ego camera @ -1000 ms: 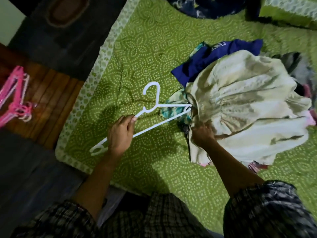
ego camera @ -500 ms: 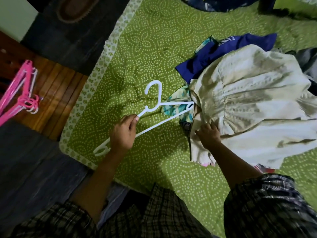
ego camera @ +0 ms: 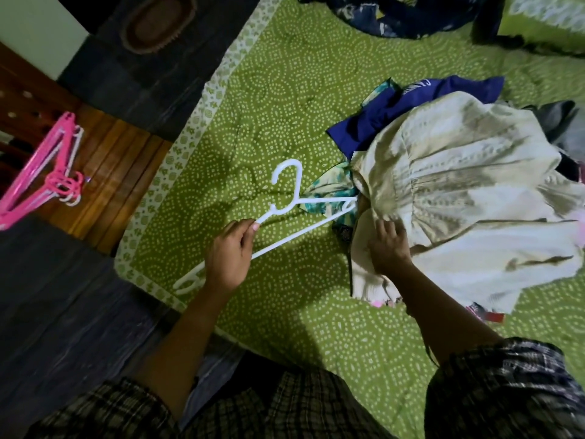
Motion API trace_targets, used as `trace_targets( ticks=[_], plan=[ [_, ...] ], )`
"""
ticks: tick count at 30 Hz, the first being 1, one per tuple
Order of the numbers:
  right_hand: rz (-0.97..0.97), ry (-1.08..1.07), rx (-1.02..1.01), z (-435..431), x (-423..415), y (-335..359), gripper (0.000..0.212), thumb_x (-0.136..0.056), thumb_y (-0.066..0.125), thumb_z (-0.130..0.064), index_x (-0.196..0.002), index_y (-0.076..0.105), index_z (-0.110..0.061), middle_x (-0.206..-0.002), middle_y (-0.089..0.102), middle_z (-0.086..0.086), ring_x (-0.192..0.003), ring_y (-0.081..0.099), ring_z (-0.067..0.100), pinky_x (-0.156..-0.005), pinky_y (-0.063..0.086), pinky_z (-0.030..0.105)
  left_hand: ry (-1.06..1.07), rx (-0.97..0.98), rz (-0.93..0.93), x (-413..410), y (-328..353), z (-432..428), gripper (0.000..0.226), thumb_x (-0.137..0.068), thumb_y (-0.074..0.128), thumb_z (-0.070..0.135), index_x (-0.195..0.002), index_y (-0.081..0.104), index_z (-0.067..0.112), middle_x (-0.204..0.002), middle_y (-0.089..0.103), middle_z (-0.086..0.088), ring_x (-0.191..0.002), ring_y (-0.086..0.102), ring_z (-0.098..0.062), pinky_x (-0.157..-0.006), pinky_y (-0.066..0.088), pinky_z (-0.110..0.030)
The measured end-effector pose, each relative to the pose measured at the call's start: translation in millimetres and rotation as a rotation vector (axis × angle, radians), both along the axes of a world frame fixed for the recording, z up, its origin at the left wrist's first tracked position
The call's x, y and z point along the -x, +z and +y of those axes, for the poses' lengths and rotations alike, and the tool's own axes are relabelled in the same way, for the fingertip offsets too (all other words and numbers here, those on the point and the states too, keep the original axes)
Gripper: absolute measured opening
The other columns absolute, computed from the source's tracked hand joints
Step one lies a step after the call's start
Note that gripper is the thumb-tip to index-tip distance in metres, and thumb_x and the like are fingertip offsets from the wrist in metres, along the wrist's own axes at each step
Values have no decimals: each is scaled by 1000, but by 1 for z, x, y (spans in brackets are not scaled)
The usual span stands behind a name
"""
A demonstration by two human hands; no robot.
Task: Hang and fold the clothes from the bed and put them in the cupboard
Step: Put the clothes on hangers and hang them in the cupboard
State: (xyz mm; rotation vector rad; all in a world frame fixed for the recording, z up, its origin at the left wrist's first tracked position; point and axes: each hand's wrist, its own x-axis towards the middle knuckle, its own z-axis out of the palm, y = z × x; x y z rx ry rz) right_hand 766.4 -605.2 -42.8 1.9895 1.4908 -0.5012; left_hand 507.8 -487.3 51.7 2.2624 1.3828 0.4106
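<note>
While L hand (ego camera: pixel 231 251) grips white hanger (ego camera: pixel 300 234) w/ tip hidden under cream dress (ego camera: pixel 459 191), R hand (ego camera: pixel 389 245) rests there, grip unclear.

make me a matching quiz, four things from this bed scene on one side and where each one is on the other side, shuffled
1 white hanger
2 pink hangers
3 cream garment
4 blue garment

A on the wooden surface beside the bed
B partly under the cream garment
C gripped by the left hand
D under the right hand

Pairs: 1-C, 2-A, 3-D, 4-B
</note>
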Motion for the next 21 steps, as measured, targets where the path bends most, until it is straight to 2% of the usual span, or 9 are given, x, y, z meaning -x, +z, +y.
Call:
trace_targets(
  ticks=[2,3,4,6,9,12,15,18,21],
  plan=[
    [85,-109,25,3,2,17,80,-77,38,-70,-138,44,-19,-150,22,15,-136,23,36,-108,29,45,6,-2,-17,-1,5,-2,27,-97,47,21,-108,67,6,-88,67,-12,-70,58,-27,-60,32,-27],
    [154,-213,29,6,3,27,89,-75,30,-75,-140,40,-15,-148,25,17,-135,27,37,-105,32,45,10,-6,-24,-3,8,-3,27,-97,47,22,-109,67,7,-88,67,-13,-72,58,-28,-60,33,-27],
    [216,-320,10,7,4,38,87,-80,30,-73,-141,38,-11,-145,31,18,-132,33,37,-101,36,44,15,-10,-34,-4,10,-3,28,-98,47,23,-109,67,8,-89,67,-12,-74,59,-29,-60,33,-28],
    [256,-474,-110,9,7,60,64,-92,37,-54,-135,45,-7,-136,47,17,-123,47,34,-93,42,40,9,-24,-80,-7,20,-4,32,-97,44,30,-107,67,10,-92,68,-12,-77,61,-32,-60,39,-32],
    [134,-493,-255,16,4,95,38,-97,39,-26,-129,50,-8,-127,54,14,-117,55,32,-90,47,40,-6,-68,-130,-15,33,0,43,-92,37,38,-106,68,12,-91,68,-12,-77,62,-34,-62,42,-35],
    [105,-530,-385,21,-7,145,35,-95,43,-15,-128,48,-6,-126,51,15,-117,54,31,-91,46,37,-60,-109,-223,-21,62,7,43,-92,38,37,-106,68,10,-88,67,-11,-77,60,-33,-61,40,-33],
    [129,-560,-592,26,-19,194,32,-92,40,-4,-123,49,-1,-119,53,22,-110,55,37,-89,45,40,-98,-167,-320,-28,93,19,48,-91,38,42,-101,69,8,-84,67,-10,-73,60,-31,-59,40,-31],
    [169,-522,-797,33,-33,241,30,-88,39,4,-116,50,1,-106,57,29,-96,57,40,-74,44,41,-127,-246,-423,-27,126,31,50,-90,36,43,-98,71,8,-81,67,-8,-70,61,-27,-57,42,-32],
    [176,-430,-972,38,-52,299,39,-88,40,3,-126,41,-4,-95,59,31,-81,57,41,-66,42,41,-161,-331,-529,-27,163,45,45,-91,40,40,-95,70,7,-70,60,1,-61,50,-9,-52,34,-28]
  ],
)
